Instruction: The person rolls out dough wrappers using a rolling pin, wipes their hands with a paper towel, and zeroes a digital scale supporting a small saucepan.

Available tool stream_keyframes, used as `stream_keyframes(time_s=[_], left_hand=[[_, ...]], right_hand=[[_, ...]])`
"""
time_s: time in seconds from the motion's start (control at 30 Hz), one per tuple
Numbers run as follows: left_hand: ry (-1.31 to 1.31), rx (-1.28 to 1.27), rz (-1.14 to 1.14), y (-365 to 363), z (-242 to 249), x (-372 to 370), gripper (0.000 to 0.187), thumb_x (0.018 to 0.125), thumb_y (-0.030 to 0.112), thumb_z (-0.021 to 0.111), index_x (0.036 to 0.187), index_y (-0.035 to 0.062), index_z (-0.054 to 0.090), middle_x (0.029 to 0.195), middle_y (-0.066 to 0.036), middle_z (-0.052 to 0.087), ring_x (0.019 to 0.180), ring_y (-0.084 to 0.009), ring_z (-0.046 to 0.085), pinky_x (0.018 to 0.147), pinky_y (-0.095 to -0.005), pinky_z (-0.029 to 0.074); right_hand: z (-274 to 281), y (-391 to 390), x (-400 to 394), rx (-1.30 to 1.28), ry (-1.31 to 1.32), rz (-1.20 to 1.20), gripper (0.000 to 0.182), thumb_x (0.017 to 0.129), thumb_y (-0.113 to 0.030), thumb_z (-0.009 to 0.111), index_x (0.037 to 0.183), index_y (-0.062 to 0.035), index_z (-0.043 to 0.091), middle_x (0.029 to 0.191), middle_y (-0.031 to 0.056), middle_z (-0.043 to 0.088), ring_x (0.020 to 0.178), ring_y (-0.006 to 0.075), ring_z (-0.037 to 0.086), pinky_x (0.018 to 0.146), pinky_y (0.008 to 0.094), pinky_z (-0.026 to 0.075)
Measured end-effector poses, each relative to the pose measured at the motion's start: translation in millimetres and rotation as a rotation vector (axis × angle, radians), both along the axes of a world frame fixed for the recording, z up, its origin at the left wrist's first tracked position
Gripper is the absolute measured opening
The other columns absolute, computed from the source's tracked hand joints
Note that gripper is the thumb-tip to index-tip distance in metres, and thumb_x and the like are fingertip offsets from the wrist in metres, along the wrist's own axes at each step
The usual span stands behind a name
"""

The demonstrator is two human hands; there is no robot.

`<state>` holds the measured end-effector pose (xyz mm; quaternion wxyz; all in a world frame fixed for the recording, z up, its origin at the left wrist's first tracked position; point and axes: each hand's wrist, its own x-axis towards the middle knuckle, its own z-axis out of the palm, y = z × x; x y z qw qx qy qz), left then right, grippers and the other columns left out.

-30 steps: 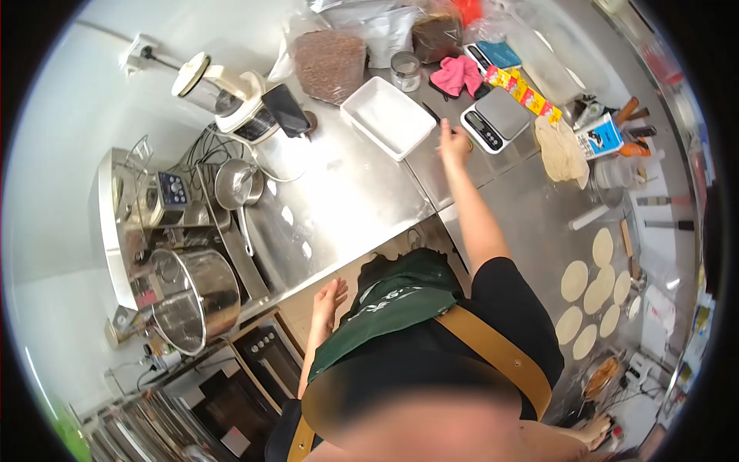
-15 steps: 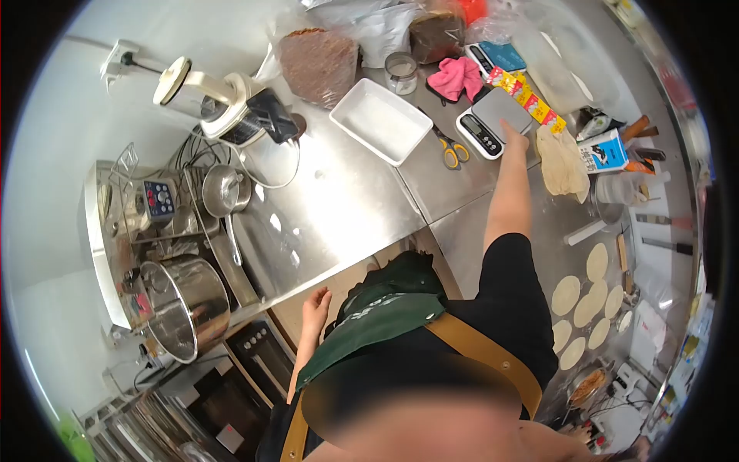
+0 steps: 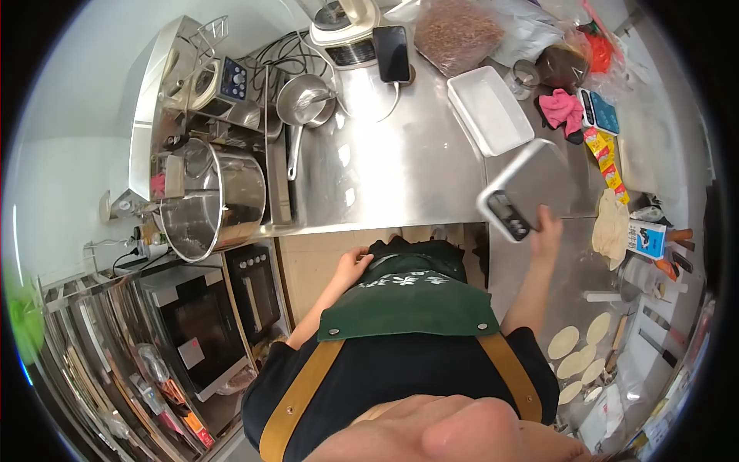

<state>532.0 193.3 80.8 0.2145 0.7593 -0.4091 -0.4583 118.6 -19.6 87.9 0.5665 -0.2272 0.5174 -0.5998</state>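
My right hand [image 3: 546,233] grips the near edge of a kitchen scale [image 3: 531,187] with a grey top and a black display panel. The scale is tilted above the steel counter and slightly blurred. My left hand [image 3: 353,264] hangs beside the green apron [image 3: 408,296], below the counter's front edge; its fingers are loosely curled and apart, with nothing seen in them. A white rectangular tray [image 3: 493,115] lies just behind the scale. The scissors that lay near the tray are hidden now.
A saucepan [image 3: 304,100], a phone [image 3: 392,55] on a cable and a large steel pot [image 3: 215,202] are to the left. Pink cloth [image 3: 562,112], yellow packets [image 3: 605,163], a milk carton [image 3: 647,239] and round dough sheets [image 3: 577,360] lie to the right. An oven [image 3: 258,281] stands below.
My right hand has lifted the scale off the counter and brought it left and nearer to me. The view has turned left. My left hand stays low beside the apron.
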Motion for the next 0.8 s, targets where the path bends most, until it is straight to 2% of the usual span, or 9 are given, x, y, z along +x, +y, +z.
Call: stream_keyframes(time_s=[0.1, 0.13, 0.17, 0.23, 0.33, 0.47, 0.5, 0.67, 0.8], left_hand=[[0.007, -0.039, 0.023, 5.2, -8.6, 19.8, 0.034, 0.085, 0.021, 0.062, 0.109, -0.0039, 0.06, 0.099, -0.019, 0.066, 0.092, -0.0265, 0.065, 0.078, -0.0353, 0.051], [0.014, -0.057, 0.033, 4.7, -9.2, 26.9, 0.034, 0.086, 0.021, 0.062, 0.109, -0.0043, 0.06, 0.1, -0.019, 0.066, 0.093, -0.0265, 0.065, 0.078, -0.0353, 0.051], [0.021, -0.066, 0.048, 6.9, -9.8, 34.9, 0.035, 0.086, 0.02, 0.062, 0.11, -0.0047, 0.06, 0.1, -0.019, 0.066, 0.093, -0.0262, 0.064, 0.078, -0.0352, 0.051], [0.033, -0.078, 0.083, 18.2, -8.5, 49.7, 0.036, 0.086, 0.02, 0.062, 0.11, -0.0056, 0.059, 0.102, -0.019, 0.065, 0.094, -0.0258, 0.064, 0.079, -0.0351, 0.051], [0.002, -0.047, 0.071, 42.9, -16.7, 74.3, 0.037, 0.086, 0.02, 0.063, 0.112, -0.0061, 0.058, 0.102, -0.02, 0.065, 0.093, -0.0252, 0.064, 0.079, -0.0349, 0.051], [-0.047, 0.008, 0.104, 47.7, -21.6, 95.6, 0.041, 0.084, 0.021, 0.063, 0.115, -0.0052, 0.056, 0.104, -0.022, 0.063, 0.094, -0.0291, 0.063, 0.08, -0.038, 0.05], [-0.22, -0.138, 0.062, 37.1, -21.1, 100.8, 0.044, 0.084, 0.02, 0.063, 0.118, -0.0049, 0.053, 0.111, -0.024, 0.058, 0.102, -0.0331, 0.058, 0.085, -0.0406, 0.047], [-0.737, -0.577, 0.075, -85.7, -2.4, 135.1, 0.063, 0.082, 0.024, 0.064, 0.129, -0.0072, 0.036, 0.135, -0.029, 0.035, 0.125, -0.0445, 0.033, 0.102, -0.0482, 0.03], [-0.789, -0.293, 0.17, -176.5, 10.4, 165.7, 0.06, 0.079, 0.028, 0.064, 0.125, -0.0046, 0.043, 0.127, -0.026, 0.047, 0.118, -0.0392, 0.046, 0.097, -0.0482, 0.036]], right_hand=[[-57.6, -5.7, 97.1, 0.257, 0.091, 0.309, 0.086, 0.072, -0.016, 0.077, 0.133, 0.016, 0.025, 0.137, 0.0268, 0.034, 0.13, 0.0285, 0.033, 0.106, 0.0378, 0.028], [-59.7, -9.6, 136.7, 0.237, 0.186, 0.381, 0.08, 0.072, -0.017, 0.077, 0.129, 0.0158, 0.032, 0.13, 0.0252, 0.043, 0.123, 0.0283, 0.042, 0.101, 0.0351, 0.035], [-13.7, -13.1, 177.0, 0.252, 0.165, 0.473, 0.069, 0.073, -0.016, 0.076, 0.123, 0.0147, 0.04, 0.12, 0.0225, 0.052, 0.111, 0.0272, 0.053, 0.094, 0.0345, 0.042], [-62.5, -34.8, 223.8, 0.297, 0.076, 0.57, 0.049, 0.075, -0.011, 0.073, 0.113, 0.011, 0.051, 0.106, 0.0186, 0.061, 0.094, 0.0236, 0.062, 0.08, 0.0323, 0.05], [-70.8, -55.4, 271.4, 0.27, 0.006, 0.66, 0.041, 0.076, -0.009, 0.072, 0.108, 0.0092, 0.055, 0.101, 0.0173, 0.064, 0.088, 0.0227, 0.064, 0.075, 0.0318, 0.051], [-76.7, -67.5, 297.4, 0.156, 0.226, 0.624, 0.039, 0.073, -0.011, 0.075, 0.104, 0.0071, 0.059, 0.097, 0.0165, 0.066, 0.084, 0.0229, 0.065, 0.072, 0.0318, 0.052], [-81.2, -68.8, 298.1, 0.128, 0.319, 0.606, 0.04, 0.072, -0.013, 0.076, 0.103, 0.0063, 0.059, 0.096, 0.0167, 0.066, 0.084, 0.0234, 0.065, 0.072, 0.0318, 0.052], [-87.7, -51.6, 299.7, -0.071, 1.266, 0.33, 0.054, 0.069, -0.033, 0.078, 0.105, 0.0034, 0.06, 0.105, 0.0187, 0.06, 0.09, 0.028, 0.062, 0.08, 0.036, 0.048], [-79.2, -25.6, 270.0, -0.131, 1.119, 0.274, 0.052, 0.072, -0.033, 0.074, 0.107, 0.003, 0.06, 0.107, 0.0192, 0.057, 0.093, 0.0281, 0.06, 0.082, 0.0372, 0.047]])
